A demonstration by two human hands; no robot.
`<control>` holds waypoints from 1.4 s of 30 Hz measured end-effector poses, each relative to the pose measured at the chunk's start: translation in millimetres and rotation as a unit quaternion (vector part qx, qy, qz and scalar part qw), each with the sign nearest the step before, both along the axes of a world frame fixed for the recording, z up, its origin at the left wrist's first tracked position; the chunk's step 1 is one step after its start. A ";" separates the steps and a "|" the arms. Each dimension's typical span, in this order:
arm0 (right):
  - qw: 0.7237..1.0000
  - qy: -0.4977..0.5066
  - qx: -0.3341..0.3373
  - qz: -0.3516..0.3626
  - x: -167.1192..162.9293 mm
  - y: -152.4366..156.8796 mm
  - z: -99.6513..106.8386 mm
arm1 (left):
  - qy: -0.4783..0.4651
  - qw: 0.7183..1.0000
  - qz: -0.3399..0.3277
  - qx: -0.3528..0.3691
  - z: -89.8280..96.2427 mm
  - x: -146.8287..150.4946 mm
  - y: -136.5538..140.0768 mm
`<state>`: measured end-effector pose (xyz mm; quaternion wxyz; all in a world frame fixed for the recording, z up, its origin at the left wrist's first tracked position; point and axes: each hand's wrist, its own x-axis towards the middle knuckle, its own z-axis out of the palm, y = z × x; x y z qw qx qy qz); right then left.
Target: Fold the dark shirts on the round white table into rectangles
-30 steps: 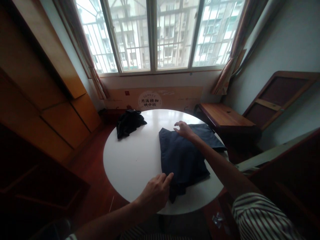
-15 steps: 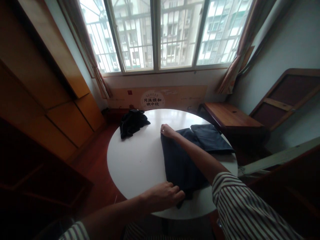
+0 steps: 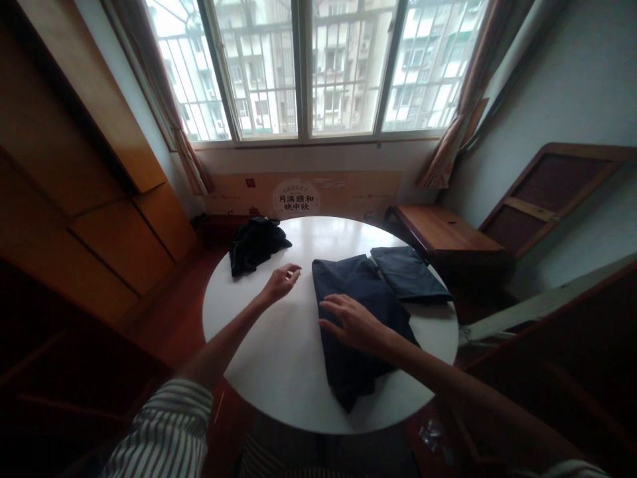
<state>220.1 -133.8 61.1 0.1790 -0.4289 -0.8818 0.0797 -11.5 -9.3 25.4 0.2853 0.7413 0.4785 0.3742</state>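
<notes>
A folded dark blue garment (image 3: 343, 372) lies on the white round table (image 3: 269, 352), a pointed corner of it reaching toward the near edge. Over its left part is my right hand (image 3: 351, 322), fingers apart and gripping nothing; whether it touches the cloth I cannot tell. My left hand (image 3: 283, 282) is held above the bare tabletop left of the garment, open, with its fingers stretched toward the cloth. Beyond the garment, to the right, lies a second folded dark blue garment (image 3: 411, 273). A crumpled black cloth (image 3: 259, 242) rests at the table's far left.
A low wooden table (image 3: 448, 229) stands behind on the right, beside a leaning wooden panel (image 3: 545, 199). Wooden cabinets (image 3: 119, 245) line the left side. Curtained windows (image 3: 343, 66) are ahead, above a printed banner (image 3: 343, 186).
Both hands have let go of the garment's edge. My left hand has moved from the near corner up to the far left; my right has come back nearer, over the cloth.
</notes>
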 end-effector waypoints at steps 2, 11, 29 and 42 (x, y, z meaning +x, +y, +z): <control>0.999 -0.014 -0.031 0.016 2.3 -31.9 -10.3 | -0.010 1.000 -0.004 -0.011 -4.4 12.9 24.8; 0.989 -0.068 0.049 -0.120 -15.5 -100.2 -77.8 | 0.012 0.999 -0.040 -0.030 -26.2 68.6 73.8; 0.998 0.031 0.036 -0.042 -104.0 -73.3 -42.1 | 0.043 0.998 0.046 -0.032 -15.0 -2.4 96.3; 0.942 -0.022 -0.146 -0.302 47.4 -13.1 -29.8 | -0.006 1.000 0.004 -0.029 -11.7 16.0 96.6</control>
